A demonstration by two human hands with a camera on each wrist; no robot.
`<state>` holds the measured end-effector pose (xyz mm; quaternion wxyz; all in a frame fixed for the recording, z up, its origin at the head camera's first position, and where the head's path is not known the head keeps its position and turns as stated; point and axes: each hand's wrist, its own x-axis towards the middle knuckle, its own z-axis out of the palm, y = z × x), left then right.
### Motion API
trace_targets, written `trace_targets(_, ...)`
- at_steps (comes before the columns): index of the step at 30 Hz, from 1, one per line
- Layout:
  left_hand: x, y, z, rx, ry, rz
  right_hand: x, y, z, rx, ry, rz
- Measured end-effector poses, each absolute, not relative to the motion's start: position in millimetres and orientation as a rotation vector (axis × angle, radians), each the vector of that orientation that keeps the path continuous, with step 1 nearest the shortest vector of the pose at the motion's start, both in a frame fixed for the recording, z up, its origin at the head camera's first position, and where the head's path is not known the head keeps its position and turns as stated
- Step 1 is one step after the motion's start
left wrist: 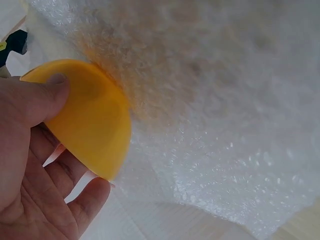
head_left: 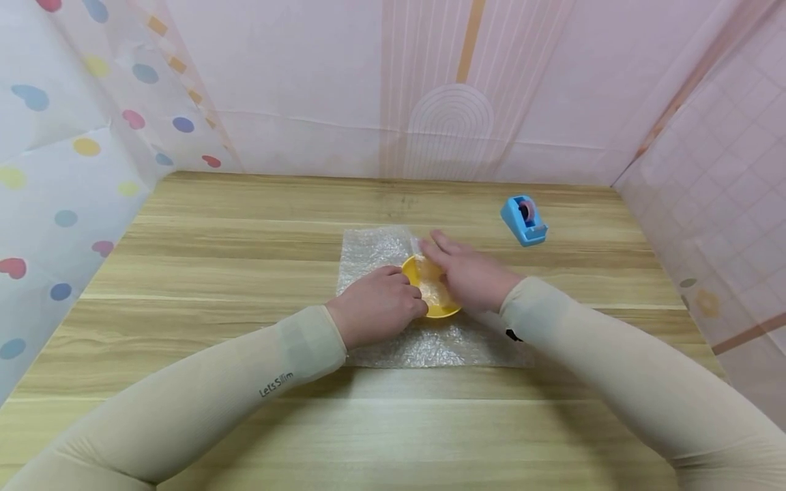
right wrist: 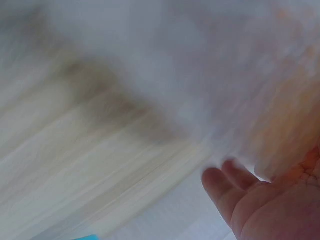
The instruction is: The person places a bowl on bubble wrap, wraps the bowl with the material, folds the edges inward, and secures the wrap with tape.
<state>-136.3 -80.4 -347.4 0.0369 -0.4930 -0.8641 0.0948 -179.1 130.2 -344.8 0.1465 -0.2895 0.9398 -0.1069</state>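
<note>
My left hand (head_left: 377,307) grips a yellow bowl (head_left: 441,311) by its rim. In the left wrist view the thumb lies along the bowl's smooth outside (left wrist: 97,117), and the other fingers reach to its far side. Clear bubble wrap (head_left: 371,247) is spread under the bowl, and part of it is folded over the bowl's right side and into its opening. With fingers mostly straight, my right hand (head_left: 473,274) presses that folded part against the bowl. The right wrist view is blurred; bubble wrap (right wrist: 195,70) hides much of the bowl there.
A blue tape dispenser (head_left: 525,225) with a pink roll stands at the back right of the wood-grain table (head_left: 245,273). Patterned sheets (head_left: 295,82) wall the table at the back and both sides. A small black object (head_left: 513,335) shows under the right wrist.
</note>
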Motion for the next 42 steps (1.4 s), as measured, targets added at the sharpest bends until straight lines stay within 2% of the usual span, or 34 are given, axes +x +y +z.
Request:
trace_targets(9, -138, -80, -346, -1.52, -2.692, 0.261, -174, 124, -346, -0.84, 2.678, -0.336)
trace_targets(15, -146, -87, -341, -1.527, -2.753, 0.035, -175, 125, -345, -0.821, 2.661, -0.373)
trace_targets(17, -153, -94, -337, -1.457, -2.79, -0.077, -175, 125, -344, -0.821, 2.659, -0.377)
trace_targets(21, -172, -113, -331, -1.156, -2.941, -0.217, -174, 125, -342, -0.809, 2.662, -0.367)
trace_targets(27, -203, -146, -332, -0.773, -3.185, -0.059, -173, 126, -344, -0.803, 2.664, -0.33)
trace_targets(36, -221, -164, -346, -0.609, -3.46, -0.045, -173, 125, -349, -0.807, 2.671, -0.33)
trace_targets(42, -224, -169, -349, -0.613, -3.473, -0.126, -173, 124, -348, -0.817, 2.671, -0.325)
